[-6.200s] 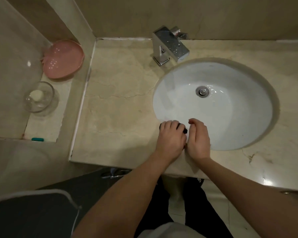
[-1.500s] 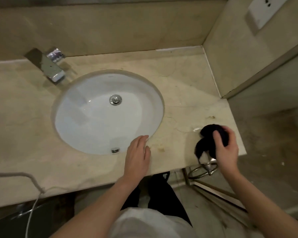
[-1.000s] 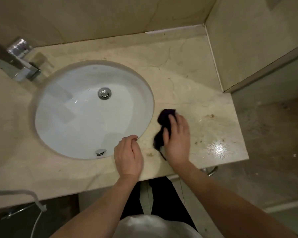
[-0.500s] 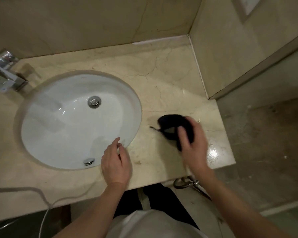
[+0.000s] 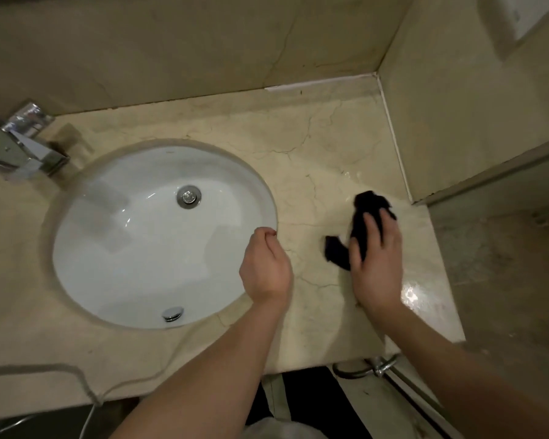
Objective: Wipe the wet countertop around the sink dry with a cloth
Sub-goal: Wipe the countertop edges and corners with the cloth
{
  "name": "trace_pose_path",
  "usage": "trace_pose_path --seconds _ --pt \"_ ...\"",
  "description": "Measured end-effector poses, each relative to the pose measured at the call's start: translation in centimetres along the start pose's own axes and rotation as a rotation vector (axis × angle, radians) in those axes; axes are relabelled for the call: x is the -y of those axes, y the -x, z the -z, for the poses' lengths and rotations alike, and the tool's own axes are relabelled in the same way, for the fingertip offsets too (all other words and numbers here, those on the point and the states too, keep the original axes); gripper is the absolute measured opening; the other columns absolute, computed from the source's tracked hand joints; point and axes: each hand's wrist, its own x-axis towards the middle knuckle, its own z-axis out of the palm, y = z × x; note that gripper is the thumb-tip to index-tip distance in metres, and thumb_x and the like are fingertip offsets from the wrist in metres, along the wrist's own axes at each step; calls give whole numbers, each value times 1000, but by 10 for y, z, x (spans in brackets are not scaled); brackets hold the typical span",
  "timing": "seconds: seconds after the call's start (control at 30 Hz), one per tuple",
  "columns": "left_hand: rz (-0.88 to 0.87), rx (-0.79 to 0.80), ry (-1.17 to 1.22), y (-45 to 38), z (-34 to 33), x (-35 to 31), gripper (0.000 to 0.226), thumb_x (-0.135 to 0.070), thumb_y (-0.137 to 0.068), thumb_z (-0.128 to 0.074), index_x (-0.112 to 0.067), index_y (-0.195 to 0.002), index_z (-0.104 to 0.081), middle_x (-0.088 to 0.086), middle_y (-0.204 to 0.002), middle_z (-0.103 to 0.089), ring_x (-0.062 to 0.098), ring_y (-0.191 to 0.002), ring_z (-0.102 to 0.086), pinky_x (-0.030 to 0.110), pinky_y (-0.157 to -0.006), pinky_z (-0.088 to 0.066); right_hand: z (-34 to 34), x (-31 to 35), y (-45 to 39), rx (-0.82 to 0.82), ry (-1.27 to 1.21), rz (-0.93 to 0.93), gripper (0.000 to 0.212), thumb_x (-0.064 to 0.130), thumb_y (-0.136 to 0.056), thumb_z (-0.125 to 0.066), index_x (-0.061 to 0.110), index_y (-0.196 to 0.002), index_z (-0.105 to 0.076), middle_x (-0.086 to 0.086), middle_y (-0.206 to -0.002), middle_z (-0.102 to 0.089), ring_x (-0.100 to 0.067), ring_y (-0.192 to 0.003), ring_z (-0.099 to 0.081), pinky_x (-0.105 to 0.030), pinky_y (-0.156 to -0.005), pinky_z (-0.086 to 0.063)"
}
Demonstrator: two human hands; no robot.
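- Head view: right hand point(image 5: 376, 264) lies flat w/ fingers spread over the dark cloth point(image 5: 362, 229), pressing it onto the table point(image 5: 314, 172). I'd say that's so the whole palm pushes the wipe.
- Cloth sits right of the sink point(image 5: 159, 236), well apart from the rim and near the side wall point(image 5: 473, 106); it's bunched up, w/ one end poking out past the thumb.
- Left hand point(image 5: 265, 267) is loosely curled, holding nothing, knuckles at the sink's right rim. Prob bracing there while the other works.
- Wet shine shows on the table just right of the right hand & up near the wall corner, so that strip looks not dry yet.
- Faucet point(image 5: 26, 144) far left, chrome, untouched.
- Drain point(image 5: 189, 196) in the basin's middle, overflow cap lower down.
- No brand, label or readable writing anywhere.
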Motion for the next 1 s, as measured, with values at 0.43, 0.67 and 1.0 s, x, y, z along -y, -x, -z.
trace_pose_path --seconds 0.43,0.67,1.0 --pt "14 4 -109 -5 -2 1 31 -33 -95 -25 -22 -87 -53 -2 -80 -64 26 -78 -61 42 -72 -49 -58 106 -65 268 -190 613 35 16 -97 -58 12 -132 -63 -6 -138 -58 -24 -117 -48 -38 -103 -43" --pt "21 7 -74 -2 1 -6 28 -30 -98 -33 -31 -97 -61 -12 -84 -67 17 -78 -62 33 -74 -47 9 34 -144 -35 -197 205 36 16 -104 -49 10 -138 -56 -10 -144 -50 -26 -133 -43 -24 -114 -27" --pt "-26 11 -96 -1 4 -8 32 -33 -96 -22 -29 -87 -53 -9 -76 -59 16 -71 -54 33 -65 -40 -50 54 -154 -41 2 242 41 15 -100 -53 6 -139 -54 -19 -147 -47 -38 -138 -39 -43 -117 -30"
